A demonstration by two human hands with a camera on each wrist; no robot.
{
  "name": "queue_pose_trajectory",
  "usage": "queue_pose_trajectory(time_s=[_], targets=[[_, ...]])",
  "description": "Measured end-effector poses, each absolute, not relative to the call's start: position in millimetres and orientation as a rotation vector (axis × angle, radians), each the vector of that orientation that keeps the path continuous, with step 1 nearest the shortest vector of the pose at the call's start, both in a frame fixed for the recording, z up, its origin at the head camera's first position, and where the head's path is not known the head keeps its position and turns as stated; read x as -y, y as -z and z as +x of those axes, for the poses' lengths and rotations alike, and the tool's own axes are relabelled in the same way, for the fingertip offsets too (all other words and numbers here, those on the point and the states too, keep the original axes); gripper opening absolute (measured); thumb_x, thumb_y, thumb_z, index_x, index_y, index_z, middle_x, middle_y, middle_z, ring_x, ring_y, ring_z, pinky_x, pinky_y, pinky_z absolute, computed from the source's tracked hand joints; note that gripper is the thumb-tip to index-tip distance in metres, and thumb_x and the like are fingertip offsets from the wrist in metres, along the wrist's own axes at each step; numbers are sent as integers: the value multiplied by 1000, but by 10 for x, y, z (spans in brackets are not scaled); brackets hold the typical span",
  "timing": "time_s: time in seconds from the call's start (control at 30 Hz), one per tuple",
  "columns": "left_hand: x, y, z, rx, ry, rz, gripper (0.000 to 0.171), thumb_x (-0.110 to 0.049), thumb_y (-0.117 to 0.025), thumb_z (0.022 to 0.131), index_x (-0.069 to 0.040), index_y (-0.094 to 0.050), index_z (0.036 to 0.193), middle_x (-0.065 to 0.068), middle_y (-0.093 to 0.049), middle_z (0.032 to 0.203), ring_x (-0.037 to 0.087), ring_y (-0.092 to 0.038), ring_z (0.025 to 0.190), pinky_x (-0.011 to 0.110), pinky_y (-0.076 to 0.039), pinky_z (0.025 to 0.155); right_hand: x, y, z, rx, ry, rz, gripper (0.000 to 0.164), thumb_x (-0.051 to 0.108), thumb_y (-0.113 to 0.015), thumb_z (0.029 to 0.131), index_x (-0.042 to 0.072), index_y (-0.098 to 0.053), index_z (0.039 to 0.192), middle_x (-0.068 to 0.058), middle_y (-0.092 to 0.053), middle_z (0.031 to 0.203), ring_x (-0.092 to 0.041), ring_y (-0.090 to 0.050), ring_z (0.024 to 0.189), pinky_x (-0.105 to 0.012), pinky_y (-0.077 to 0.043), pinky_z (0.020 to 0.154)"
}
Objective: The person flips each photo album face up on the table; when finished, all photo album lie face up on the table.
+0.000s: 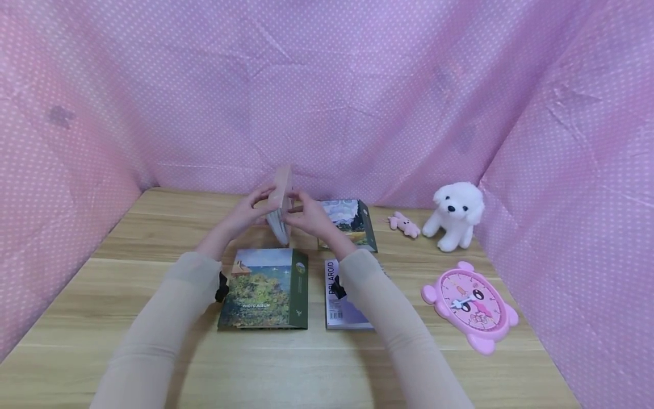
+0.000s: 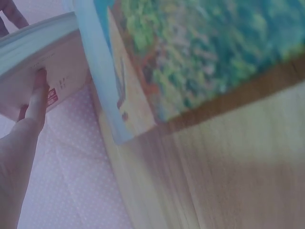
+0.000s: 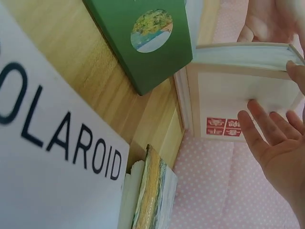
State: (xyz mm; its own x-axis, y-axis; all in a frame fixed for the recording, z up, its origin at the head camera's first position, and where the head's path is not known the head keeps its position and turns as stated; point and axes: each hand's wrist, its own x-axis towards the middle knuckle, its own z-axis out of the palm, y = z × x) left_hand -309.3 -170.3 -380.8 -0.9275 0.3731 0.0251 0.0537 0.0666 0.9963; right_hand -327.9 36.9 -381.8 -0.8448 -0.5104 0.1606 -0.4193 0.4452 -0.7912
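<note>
Pale sleeves (image 1: 148, 329) are occupying the lower left and lower right of the head frame, nearest the camera. Just left of centre, the left hand (image 1: 245, 213) and right hand (image 1: 311, 216) are bracing a cream book (image 1: 279, 196) from opposite sides. Each hand's grip is spreading rather than closing: in the wrist views, extended fingers are touching the covers, with red print (image 3: 224, 126) showing beside the right fingertips. The book is standing on edge, page block downward; whether it is touching the worktop (image 1: 245, 363) cannot be told.

Below it, a green photo album (image 1: 263, 289) is lying flat; at lower centre-right, a purple POLAROID book (image 1: 349, 309) is lying partly beneath the right sleeve; a landscape-covered book (image 1: 355, 213) is lying behind the right hand. At right, a small pink plush (image 1: 405, 225), a white toy dog (image 1: 452, 218) and a pink clock (image 1: 472, 301) are sitting apart.

Judging by this arrangement, the work is running midway: three volumes are lying unheld, while the cream book is depending on both hands, its release not yet done.
</note>
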Motion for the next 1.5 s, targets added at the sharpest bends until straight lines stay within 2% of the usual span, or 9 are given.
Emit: queue_pose_trajectory(time_s=[0.1, 0.3, 0.43, 0.6, 0.73, 0.9, 1.0, 1.2, 1.5], targets=[[1699, 3807, -3090, -2143, -1925, 405, 66, -21, -55, 96, -16, -19, 152, 16, -17, 154, 40, -31, 134, 54, -39, 104, -364, 3837, -3291, -2623, 1277, -830, 64, 25, -71, 85, 11, -40, 140, -11, -46, 141, -27, -57, 116, -30, -55, 84], [1748, 3829, -3107, -2281, -1860, 366, 67, -23, -59, 94, -13, -23, 150, 16, -17, 155, 42, -34, 131, 53, -38, 104, -366, 3943, -3356, -2548, 1211, -866, 68, 19, -71, 85, 17, -35, 143, -14, -43, 143, -32, -57, 115, -30, -55, 83], [1793, 3886, -3160, -2343, -1822, 346, 70, -29, -62, 92, -15, -25, 150, 14, -19, 154, 42, -37, 129, 52, -41, 102, -378, 4021, -3398, -2561, 1125, -878, 69, 20, -71, 85, 20, -34, 143, -18, -45, 140, -32, -59, 112, -29, -55, 83], [1858, 3955, -3193, -2378, -1775, 295, 74, -32, -66, 89, -14, -27, 149, 13, -22, 154, 41, -38, 130, 47, -45, 100, -400, 4064, -3410, -2609, 987, -842, 67, 26, -71, 85, 23, -37, 143, -16, -49, 137, -28, -60, 111, -33, -54, 87], [1913, 3953, -3162, -2372, -1761, 281, 72, -27, -65, 90, -11, -28, 149, 15, -23, 154, 42, -35, 132, 48, -44, 100, -420, 4096, -3434, -2622, 895, -821, 66, 28, -72, 85, 22, -39, 142, -13, -50, 134, -28, -55, 115, -38, -50, 92], [2004, 4077, -3202, -2348, -1748, 292, 74, -28, -66, 89, -13, -25, 150, 16, -23, 154, 41, -30, 135, 51, -40, 103, -459, 4142, -3453, -2615, 840, -791, 65, 27, -72, 84, 20, -42, 141, -12, -49, 133, -26, -54, 114, -38, -49, 94], [2064, 4204, -3257, -2325, -1752, 325, 75, -28, -65, 90, -16, -23, 151, 18, -23, 153, 41, -35, 132, 50, -41, 103, -483, 4157, -3449, -2611, 808, -805, 63, 27, -72, 85, 20, -42, 141, -12, -49, 134, -25, -57, 112, -36, -49, 93], [2131, 4317, -3281, -2330, -1725, 396, 78, -30, -65, 90, -17, -19, 152, 23, -29, 149, 42, -47, 122, 51, -42, 101, -527, 4187, -3453, -2626, 745, -799, 63, 30, -71, 85, 22, -43, 141, -6, -54, 121, -19, -54, 100, -31, -48, 84], [2226, 4376, -3272, -2392, -1633, 357, 73, -24, -62, 92, -17, -21, 152, 25, -29, 148, 43, -35, 131, 54, -36, 105, -551, 4180, -3434, -2536, 765, -777, 56, 24, -66, 89, 20, -45, 140, -12, -48, 138, -28, -47, 127, -41, -44, 102]])
